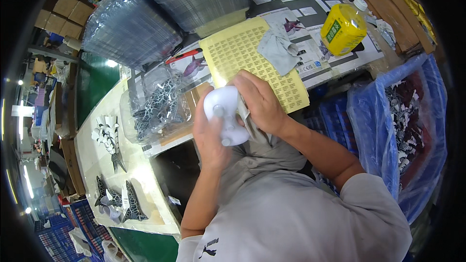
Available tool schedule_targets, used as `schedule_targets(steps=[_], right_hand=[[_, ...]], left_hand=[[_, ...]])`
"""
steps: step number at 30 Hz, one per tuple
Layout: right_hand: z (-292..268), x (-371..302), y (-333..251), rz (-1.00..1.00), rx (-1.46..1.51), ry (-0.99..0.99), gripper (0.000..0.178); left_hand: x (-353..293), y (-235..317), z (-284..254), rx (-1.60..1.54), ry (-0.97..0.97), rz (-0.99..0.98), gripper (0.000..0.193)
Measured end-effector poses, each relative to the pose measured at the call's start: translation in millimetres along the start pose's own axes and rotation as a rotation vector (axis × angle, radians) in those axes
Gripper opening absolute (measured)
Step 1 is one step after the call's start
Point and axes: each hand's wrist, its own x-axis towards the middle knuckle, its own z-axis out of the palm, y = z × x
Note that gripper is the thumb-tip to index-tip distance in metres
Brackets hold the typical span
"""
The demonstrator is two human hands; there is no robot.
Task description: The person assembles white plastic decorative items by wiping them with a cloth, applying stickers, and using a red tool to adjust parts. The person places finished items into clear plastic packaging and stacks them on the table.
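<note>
Above my lap I hold a white, rounded plastic piece (230, 98) with small grey knobs on its face. My left hand (209, 138) is closed along its left side; the thumb is smeared by motion over the front. On the other side, my right hand (259, 98) is closed around the right edge. A thin greyish strip, perhaps cloth (248, 122), hangs beneath the right fingers, and what it belongs to is unclear. Past my hands lies a yellow sheet of printed labels (233, 51), with a crumpled pale cloth (277, 50) on it.
Stacked clear plastic trays (133, 26) stand at the back left. A bag of black-and-white patterned parts (162, 102) lies left of my hands, with more patterned parts (131, 201) on the side table. A yellow bottle (343, 28) stands back right. A blue-lined bin (376, 138) holds patterned pieces.
</note>
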Motion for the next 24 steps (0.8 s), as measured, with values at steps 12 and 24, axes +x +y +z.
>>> schedule_targets(steps=[12, 24], right_hand=[[8, -17, 1, 0.241, 0.274, -0.006, 0.039], [6, -14, -6, 0.164, 0.114, -0.026, 0.032]], left_hand=[[-3, -1, -1, 0.053, 0.042, 0.053, 0.075], [-5, 7, -10, 0.129, 0.028, 0.033, 0.071]])
